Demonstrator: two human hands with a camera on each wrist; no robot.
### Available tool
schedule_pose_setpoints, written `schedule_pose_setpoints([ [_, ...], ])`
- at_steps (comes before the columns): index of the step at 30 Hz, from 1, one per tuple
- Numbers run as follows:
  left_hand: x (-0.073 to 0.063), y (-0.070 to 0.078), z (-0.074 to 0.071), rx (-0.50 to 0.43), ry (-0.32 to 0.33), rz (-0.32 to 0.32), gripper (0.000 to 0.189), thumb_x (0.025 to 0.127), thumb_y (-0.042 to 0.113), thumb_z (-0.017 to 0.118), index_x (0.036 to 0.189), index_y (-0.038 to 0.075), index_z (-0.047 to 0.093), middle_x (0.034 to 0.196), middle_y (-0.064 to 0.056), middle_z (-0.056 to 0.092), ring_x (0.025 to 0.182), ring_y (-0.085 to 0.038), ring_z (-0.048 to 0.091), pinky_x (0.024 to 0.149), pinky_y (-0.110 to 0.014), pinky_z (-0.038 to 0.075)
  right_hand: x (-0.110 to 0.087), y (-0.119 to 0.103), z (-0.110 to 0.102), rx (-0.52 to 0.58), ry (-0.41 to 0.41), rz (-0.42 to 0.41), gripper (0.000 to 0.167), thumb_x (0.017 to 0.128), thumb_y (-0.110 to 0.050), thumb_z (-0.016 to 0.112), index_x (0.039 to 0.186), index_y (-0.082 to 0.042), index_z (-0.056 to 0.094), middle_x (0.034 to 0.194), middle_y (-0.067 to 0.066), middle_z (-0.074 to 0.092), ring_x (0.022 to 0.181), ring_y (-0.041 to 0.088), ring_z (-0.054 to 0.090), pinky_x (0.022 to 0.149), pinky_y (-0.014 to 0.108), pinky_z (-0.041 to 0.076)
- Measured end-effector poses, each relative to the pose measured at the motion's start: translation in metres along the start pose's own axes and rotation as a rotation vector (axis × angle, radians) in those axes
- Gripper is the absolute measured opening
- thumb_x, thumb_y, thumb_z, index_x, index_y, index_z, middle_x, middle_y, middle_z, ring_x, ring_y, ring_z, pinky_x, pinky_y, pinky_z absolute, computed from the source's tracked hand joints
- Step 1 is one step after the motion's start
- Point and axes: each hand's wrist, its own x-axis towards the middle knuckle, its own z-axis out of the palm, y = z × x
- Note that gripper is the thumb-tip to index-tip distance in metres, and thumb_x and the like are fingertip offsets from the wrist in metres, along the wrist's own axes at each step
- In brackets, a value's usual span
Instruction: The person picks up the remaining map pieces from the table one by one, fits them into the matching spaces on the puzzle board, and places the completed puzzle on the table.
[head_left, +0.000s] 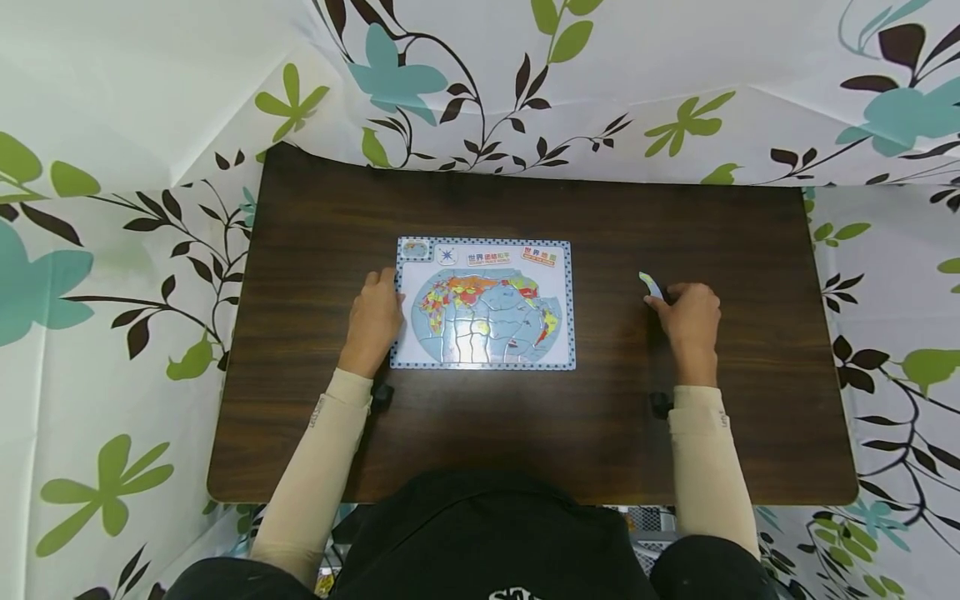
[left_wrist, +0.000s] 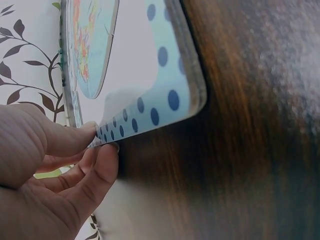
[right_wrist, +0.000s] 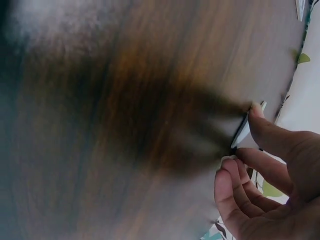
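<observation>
A world-map jigsaw puzzle board (head_left: 482, 257) with a blue dotted border lies near the middle of the table. My left hand (head_left: 377, 319) is at its left edge; in the left wrist view the thumb (left_wrist: 75, 138) is on top and fingertips are at the edge's underside, pinching it. Off to the right, my right hand (head_left: 690, 323) holds a small puzzle piece (head_left: 650, 285), pale blue with some green-yellow. The right wrist view shows that piece (right_wrist: 242, 131) edge-on between the thumb and index finger, close above the table.
The dark wood table (head_left: 525, 433) has rounded front corners. A white curtain (head_left: 105, 275) with leaf prints surrounds its back and sides. The person's dark-clothed torso (head_left: 495, 533) is at the front edge.
</observation>
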Motion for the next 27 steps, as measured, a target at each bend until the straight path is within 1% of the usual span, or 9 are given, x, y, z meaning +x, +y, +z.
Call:
schedule_pose_setpoints([
  [2, -0.0007, -0.0003, -0.0002, -0.005, 0.002, -0.001, 0.045, 0.11, 0.011, 0.059, 0.151, -0.006, 0.05, 0.137, -0.032, 0.058, 0.116, -0.053, 0.068, 0.095, -0.062, 0.059, -0.0016, -0.0007, 0.0012, -0.003, 0.025, -0.001, 0.046, 0.102, -0.029, 0.077, 0.128, 0.009, 0.073, 0.135, 0.035, 0.068, 0.119, 0.055, 0.066, 0.102, 0.067, 0.053],
  [5, -0.0012, -0.0006, -0.0003, -0.011, 0.008, 0.002, 0.044, 0.11, 0.011, 0.058, 0.15, -0.006, 0.05, 0.137, -0.032, 0.058, 0.116, -0.054, 0.068, 0.095, -0.063, 0.058, -0.0038, -0.0022, 0.0021, 0.008, 0.042, 0.005, 0.04, 0.102, -0.027, 0.076, 0.119, 0.009, 0.076, 0.126, 0.034, 0.071, 0.106, 0.05, 0.067, 0.094, 0.065, 0.054],
  [8, -0.001, -0.001, -0.0001, -0.011, 0.012, 0.006, 0.044, 0.11, 0.011, 0.058, 0.15, -0.006, 0.05, 0.136, -0.032, 0.058, 0.115, -0.054, 0.068, 0.095, -0.063, 0.059, -0.0041, -0.0016, 0.0031, 0.024, 0.035, 0.017, 0.037, 0.102, -0.026, 0.076, 0.114, 0.009, 0.076, 0.121, 0.033, 0.073, 0.1, 0.046, 0.067, 0.09, 0.062, 0.055],
  [11, -0.001, -0.001, 0.0, -0.01, 0.011, 0.005, 0.044, 0.11, 0.011, 0.058, 0.15, -0.006, 0.05, 0.137, -0.032, 0.058, 0.116, -0.053, 0.068, 0.096, -0.062, 0.059, -0.0034, -0.0007, 0.0043, 0.033, 0.03, 0.031, 0.034, 0.103, -0.026, 0.075, 0.11, 0.007, 0.076, 0.118, 0.032, 0.073, 0.1, 0.046, 0.068, 0.09, 0.061, 0.055],
  [14, -0.001, -0.0011, 0.0003, -0.01, 0.007, 0.004, 0.044, 0.11, 0.011, 0.058, 0.15, -0.006, 0.05, 0.138, -0.032, 0.057, 0.117, -0.053, 0.068, 0.096, -0.062, 0.059, -0.0013, 0.0005, 0.005, 0.048, 0.018, 0.048, 0.034, 0.102, -0.025, 0.075, 0.117, 0.006, 0.072, 0.123, 0.031, 0.072, 0.107, 0.05, 0.068, 0.094, 0.063, 0.054],
  [17, -0.001, -0.0017, 0.0011, -0.015, 0.006, 0.001, 0.044, 0.11, 0.011, 0.059, 0.151, -0.005, 0.05, 0.139, -0.032, 0.057, 0.117, -0.053, 0.068, 0.096, -0.062, 0.059, 0.0016, 0.0018, 0.005, 0.064, -0.016, 0.063, 0.042, 0.103, -0.023, 0.075, 0.131, 0.007, 0.065, 0.132, 0.031, 0.069, 0.117, 0.052, 0.066, 0.101, 0.064, 0.053],
  [20, -0.0009, -0.0022, 0.0019, -0.018, 0.006, 0.0, 0.044, 0.11, 0.012, 0.059, 0.15, -0.005, 0.05, 0.139, -0.032, 0.057, 0.116, -0.053, 0.068, 0.096, -0.062, 0.059, 0.0039, 0.0027, 0.0044, 0.067, -0.047, 0.069, 0.048, 0.103, -0.022, 0.074, 0.138, 0.007, 0.061, 0.137, 0.03, 0.068, 0.121, 0.051, 0.065, 0.105, 0.063, 0.052],
  [23, -0.0005, -0.0026, 0.0027, -0.018, 0.008, 0.004, 0.044, 0.11, 0.011, 0.059, 0.15, -0.005, 0.05, 0.138, -0.032, 0.057, 0.115, -0.053, 0.068, 0.095, -0.061, 0.06, 0.0043, 0.0028, 0.0031, 0.06, -0.055, 0.058, 0.044, 0.103, -0.021, 0.074, 0.134, 0.008, 0.063, 0.133, 0.03, 0.069, 0.116, 0.049, 0.066, 0.102, 0.062, 0.052],
  [27, 0.0002, -0.0018, 0.0023, -0.011, 0.011, 0.005, 0.044, 0.11, 0.012, 0.059, 0.15, -0.006, 0.05, 0.139, -0.032, 0.057, 0.117, -0.052, 0.068, 0.096, -0.061, 0.059, 0.0034, 0.0017, 0.0008, 0.059, -0.049, 0.038, 0.036, 0.103, -0.021, 0.075, 0.127, 0.006, 0.068, 0.124, 0.027, 0.07, 0.107, 0.043, 0.065, 0.093, 0.057, 0.053],
])
